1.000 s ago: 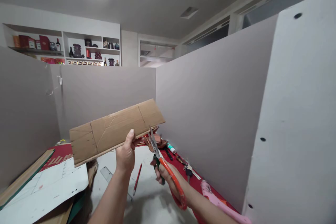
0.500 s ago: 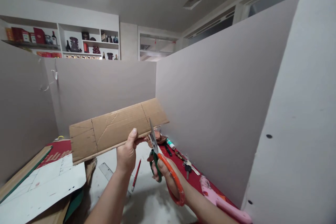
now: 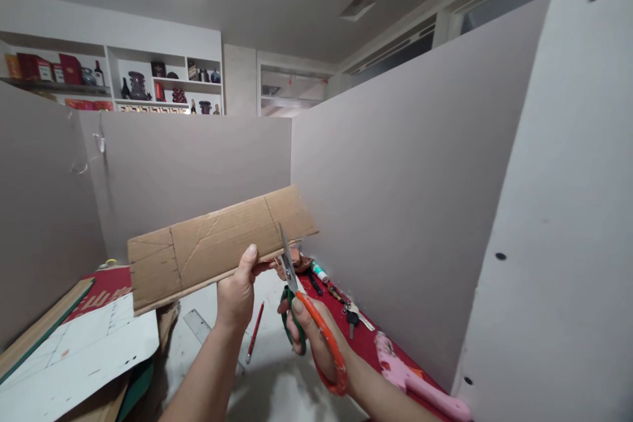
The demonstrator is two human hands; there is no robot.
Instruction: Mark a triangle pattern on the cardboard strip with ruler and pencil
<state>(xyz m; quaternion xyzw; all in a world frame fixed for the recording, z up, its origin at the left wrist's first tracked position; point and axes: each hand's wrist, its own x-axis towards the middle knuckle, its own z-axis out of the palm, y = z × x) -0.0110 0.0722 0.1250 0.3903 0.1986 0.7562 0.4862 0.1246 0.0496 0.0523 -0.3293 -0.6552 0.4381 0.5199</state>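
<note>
A long strip of brown cardboard (image 3: 217,241), with pen lines drawn near both ends, is held up and tilted over the table. My left hand (image 3: 240,287) grips its lower edge, thumb on top and fingers underneath. In my right hand (image 3: 309,326) is a pair of scissors (image 3: 321,336) with one orange and one green handle. One blade lies over the face of the cardboard at its lower edge, close to the pen line on the right. The other blade is mostly hidden behind the cardboard edge.
On the table lie a red pencil (image 3: 256,331), a metal ruler (image 3: 198,324), keys (image 3: 352,318), a glue tube (image 3: 320,271) and a pink glue gun (image 3: 420,386). White sheet (image 3: 84,339) and cardboard pieces are stacked at left. Grey panels (image 3: 395,198) enclose the table.
The cardboard and my left hand stay nearly as they were. The scissor handles look slightly further apart, with the green one a little lower. The view has shifted slightly.
</note>
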